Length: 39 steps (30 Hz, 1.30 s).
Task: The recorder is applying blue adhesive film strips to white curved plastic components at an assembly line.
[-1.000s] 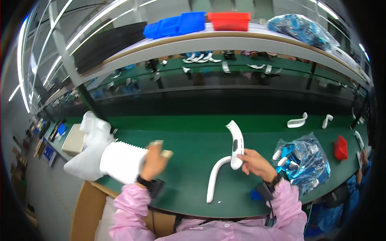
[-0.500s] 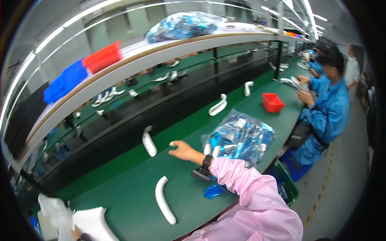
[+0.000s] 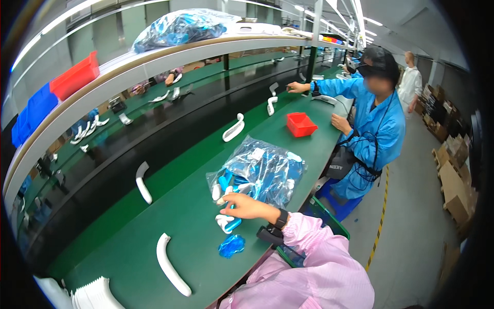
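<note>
My right hand (image 3: 244, 206), in a pink sleeve, hovers above a small pile of short white and blue pieces (image 3: 226, 222). Its fingers are bent but apart, with nothing visible held, and a pale cover caps one fingertip. Just beyond it a clear plastic bag (image 3: 262, 167) of blue-wrapped parts lies with its mouth toward my hand. A long curved white handle-like part (image 3: 171, 265) rests nearer me, left of the crumpled blue film (image 3: 231, 246). My left hand is out of view; at lower left stands a stack of ribbed white parts (image 3: 95, 295).
Curved white parts (image 3: 143, 183) sit along the green strip by the dark belt. A red bin (image 3: 301, 125) stands on the green table (image 3: 134, 237). To the right, a co-worker in blue (image 3: 378, 118) reaches over it. Overhead runs a long shelf (image 3: 170, 59) with bins and a bag.
My view has swung right. My right hand has gone from over the bare table to the small pieces by the bag's mouth. My left hand has dropped out of view. The co-worker now reaches toward the belt.
</note>
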{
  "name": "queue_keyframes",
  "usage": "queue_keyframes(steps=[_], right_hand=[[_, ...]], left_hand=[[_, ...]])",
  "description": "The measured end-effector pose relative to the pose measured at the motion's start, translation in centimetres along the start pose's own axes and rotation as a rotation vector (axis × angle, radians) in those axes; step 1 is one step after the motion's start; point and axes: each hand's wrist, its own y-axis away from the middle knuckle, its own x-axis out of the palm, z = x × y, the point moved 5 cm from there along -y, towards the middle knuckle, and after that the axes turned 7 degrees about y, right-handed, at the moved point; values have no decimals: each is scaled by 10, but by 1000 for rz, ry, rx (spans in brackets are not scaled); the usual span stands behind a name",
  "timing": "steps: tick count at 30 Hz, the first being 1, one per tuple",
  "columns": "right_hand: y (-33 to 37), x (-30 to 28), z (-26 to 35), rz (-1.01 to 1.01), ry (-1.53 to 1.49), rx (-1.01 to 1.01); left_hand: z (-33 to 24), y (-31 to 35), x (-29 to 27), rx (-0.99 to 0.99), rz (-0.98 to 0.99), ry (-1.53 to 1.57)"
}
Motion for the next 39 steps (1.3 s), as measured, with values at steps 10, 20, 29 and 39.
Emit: queue_keyframes(steps=[10,20,29,39], right_hand=[[27,-14,-11,-18,-33,144],[28,9,3,81,476,-31],[31,15,11,102,508,-113],[22,-2,30,-229,459,-43]], left_hand=[[28,-5,-12,150,133,169],[-97,128,-13,181,645,455],[-211,235,-22,139,820,801],[-281,200,-5,572,353,491]])
